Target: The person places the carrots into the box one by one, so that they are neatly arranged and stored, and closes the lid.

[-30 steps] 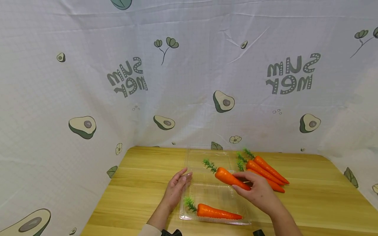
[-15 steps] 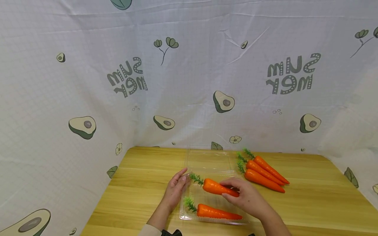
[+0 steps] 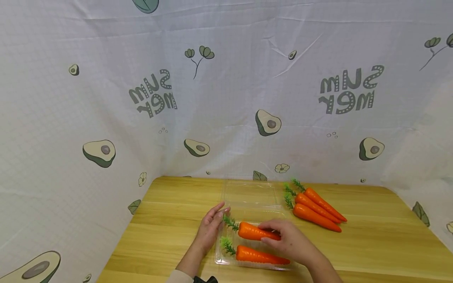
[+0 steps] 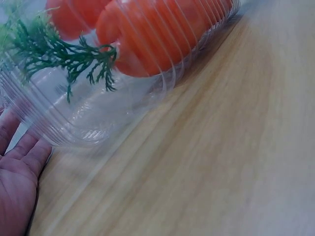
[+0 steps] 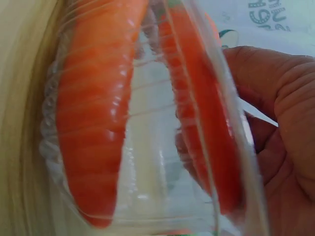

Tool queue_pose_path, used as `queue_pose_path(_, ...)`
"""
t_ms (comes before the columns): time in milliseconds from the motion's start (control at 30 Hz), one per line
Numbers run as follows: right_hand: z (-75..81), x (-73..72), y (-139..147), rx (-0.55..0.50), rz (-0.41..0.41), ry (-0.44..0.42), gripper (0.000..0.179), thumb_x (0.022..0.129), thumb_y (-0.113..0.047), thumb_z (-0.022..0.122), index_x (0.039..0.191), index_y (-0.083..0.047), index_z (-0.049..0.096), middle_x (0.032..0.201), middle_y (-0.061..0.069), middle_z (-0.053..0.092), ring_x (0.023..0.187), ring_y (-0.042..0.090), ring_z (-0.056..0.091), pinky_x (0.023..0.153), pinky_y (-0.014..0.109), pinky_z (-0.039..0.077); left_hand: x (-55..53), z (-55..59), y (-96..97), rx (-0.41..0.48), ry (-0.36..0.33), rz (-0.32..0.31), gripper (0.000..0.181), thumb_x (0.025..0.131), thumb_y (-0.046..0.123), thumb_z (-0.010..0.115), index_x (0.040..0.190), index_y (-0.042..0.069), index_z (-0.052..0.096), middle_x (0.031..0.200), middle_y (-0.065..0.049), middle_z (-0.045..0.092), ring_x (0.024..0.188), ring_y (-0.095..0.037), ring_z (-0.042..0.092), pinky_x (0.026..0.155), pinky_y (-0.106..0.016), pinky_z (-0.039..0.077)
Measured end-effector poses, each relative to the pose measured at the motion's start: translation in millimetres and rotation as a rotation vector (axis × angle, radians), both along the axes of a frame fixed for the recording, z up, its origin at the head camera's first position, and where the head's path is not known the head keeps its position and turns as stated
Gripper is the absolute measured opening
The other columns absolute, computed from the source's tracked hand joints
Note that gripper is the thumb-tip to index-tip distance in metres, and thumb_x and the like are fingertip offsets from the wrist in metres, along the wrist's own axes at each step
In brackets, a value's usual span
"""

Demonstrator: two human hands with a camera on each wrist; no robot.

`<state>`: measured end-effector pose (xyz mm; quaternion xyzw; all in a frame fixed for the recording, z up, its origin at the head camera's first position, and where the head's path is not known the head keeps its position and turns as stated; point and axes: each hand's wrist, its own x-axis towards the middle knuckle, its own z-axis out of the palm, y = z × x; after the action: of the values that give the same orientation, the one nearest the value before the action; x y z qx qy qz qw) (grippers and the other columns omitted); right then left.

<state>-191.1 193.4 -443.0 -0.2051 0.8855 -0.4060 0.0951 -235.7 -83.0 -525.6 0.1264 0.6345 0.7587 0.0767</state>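
A clear plastic clamshell box [image 3: 220, 260] lies opened on the wooden table, its lid [image 3: 247, 192] folded back. Along the box's near side rests one orange carrot [image 3: 260, 254] with green leaves. My right hand [image 3: 291, 241] pinches a second carrot [image 3: 249, 231] by its narrower half, within the box, its leaves toward the left wall. In the right wrist view this carrot [image 5: 197, 98] shows through the clear wall. My left hand [image 3: 209, 228] is at the box's left side, and in the left wrist view its fairly straight fingers [image 4: 29, 152] touch the ribbed wall from outside.
Several loose things are grouped right of the lid: a front carrot [image 3: 315, 217], a middle carrot [image 3: 316, 206] and a rear carrot [image 3: 323, 202], side by side. A white printed curtain [image 3: 226, 86] surrounds the wooden table [image 3: 170, 212] at back and sides.
My right hand has brought its carrot left and nearer, from above the box's back right down into the box beside the other carrot. My left hand has stayed in place.
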Motion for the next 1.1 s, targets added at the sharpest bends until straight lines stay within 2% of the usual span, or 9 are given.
queue_pose_path(167, -4.8, 0.8, -2, 0.058, -0.001, 0.008, 0.030, 0.091, -0.034, 0.077, 0.119, -0.026, 0.073, 0.123, -0.001, 0.071, 0.102, 0.013, 0.064, 0.086, 0.026, 0.056, 0.8, 0.0, -0.3, 0.000, -0.008, 0.005, 0.057, 0.111, 0.029, 0.041, 0.159, 0.001, 0.029, 0.156, -0.022, 0.046, 0.148, -0.037, 0.040, 0.122, -0.064, 0.025)
queue_pose_path(433, -8.6, 2.9, -8, 0.167, 0.020, 0.062, 0.028, 0.090, -0.034, 0.078, 0.116, -0.024, 0.074, 0.118, -0.005, 0.072, 0.108, 0.020, 0.066, 0.095, 0.048, 0.056, 2.6, 1.7, 0.5, 0.005, 0.006, 0.011, 0.058, 0.111, 0.031, 0.043, 0.158, -0.001, 0.030, 0.156, -0.024, 0.045, 0.147, -0.040, 0.042, 0.125, -0.057, 0.025)
queue_pose_path(600, -9.8, 2.0, -10, 0.204, 0.048, 0.089, 0.024, 0.091, -0.031, 0.077, 0.113, -0.023, 0.076, 0.111, -0.009, 0.073, 0.101, 0.012, 0.066, 0.091, 0.043, 0.057, 3.0, 2.1, 0.2, -0.001, 0.004, 0.015, 0.058, 0.111, 0.031, 0.043, 0.158, 0.000, 0.030, 0.156, -0.023, 0.046, 0.146, -0.039, 0.043, 0.124, -0.058, 0.026)
queue_pose_path(700, -10.4, 1.9, -10, 0.218, 0.050, 0.072, 0.022, 0.091, -0.030, 0.076, 0.112, -0.023, 0.076, 0.109, -0.010, 0.074, 0.099, 0.013, 0.066, 0.090, 0.044, 0.057, 2.6, 1.6, 0.1, -0.010, -0.003, 0.019, 0.058, 0.111, 0.030, 0.044, 0.158, 0.000, 0.030, 0.156, -0.022, 0.047, 0.145, -0.037, 0.045, 0.124, -0.052, 0.029)
queue_pose_path(800, -10.7, 2.3, -11, 0.220, 0.042, 0.042, 0.021, 0.092, -0.029, 0.076, 0.111, -0.022, 0.076, 0.108, -0.007, 0.074, 0.101, 0.019, 0.067, 0.091, 0.051, 0.056, 2.0, 0.9, -0.2, -0.007, 0.004, 0.013, 0.058, 0.111, 0.030, 0.044, 0.158, -0.001, 0.030, 0.156, -0.023, 0.046, 0.145, -0.038, 0.045, 0.124, -0.046, 0.031)
queue_pose_path(1100, -9.7, 2.2, -10, 0.182, 0.023, -0.021, 0.022, 0.092, -0.027, 0.075, 0.113, -0.021, 0.075, 0.111, -0.004, 0.074, 0.106, 0.025, 0.067, 0.094, 0.059, 0.053, 1.0, -0.4, -1.3, 0.014, 0.025, -0.002, 0.058, 0.111, 0.028, 0.043, 0.158, -0.003, 0.029, 0.156, -0.027, 0.045, 0.145, -0.042, 0.044, 0.124, -0.048, 0.029)
